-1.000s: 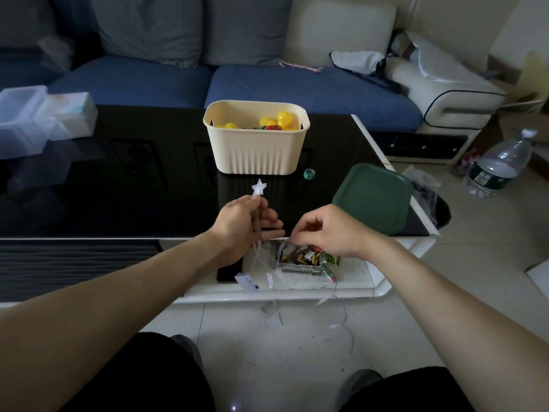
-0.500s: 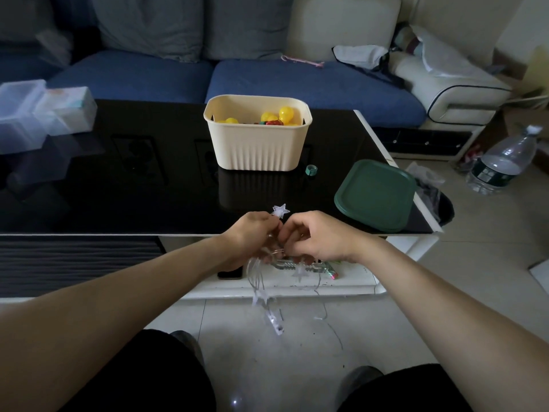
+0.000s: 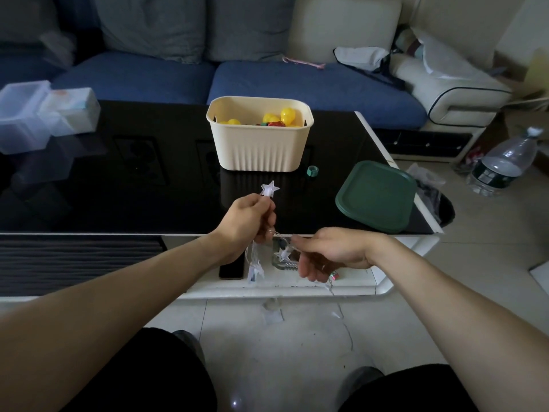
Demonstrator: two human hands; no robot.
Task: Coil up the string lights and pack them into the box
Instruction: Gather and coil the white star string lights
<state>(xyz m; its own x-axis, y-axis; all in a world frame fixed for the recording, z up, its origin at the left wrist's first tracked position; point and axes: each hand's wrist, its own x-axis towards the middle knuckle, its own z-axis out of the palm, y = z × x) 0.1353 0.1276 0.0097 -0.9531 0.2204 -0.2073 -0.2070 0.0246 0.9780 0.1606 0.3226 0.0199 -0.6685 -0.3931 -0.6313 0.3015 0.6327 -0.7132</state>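
Centrally, above the near edge of a glossy black coffee table (image 3: pixel 154 185), the left hand (image 3: pixel 248 226) grips a bundle of clear star-shaped string lights (image 3: pixel 269 190), one star poking above the fist. The right hand (image 3: pixel 329 252) pinches the thin wire just beside it. A cream ribbed plastic box (image 3: pixel 260 150) sits behind, a green square lid (image 3: pixel 375 196) nearby.

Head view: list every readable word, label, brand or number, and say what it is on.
None can be read.
Water bottle on the floor: dark label, print too blurred.
Clear storage box on the table: pale markings, illegible.
Packet under the right hand: colours only.
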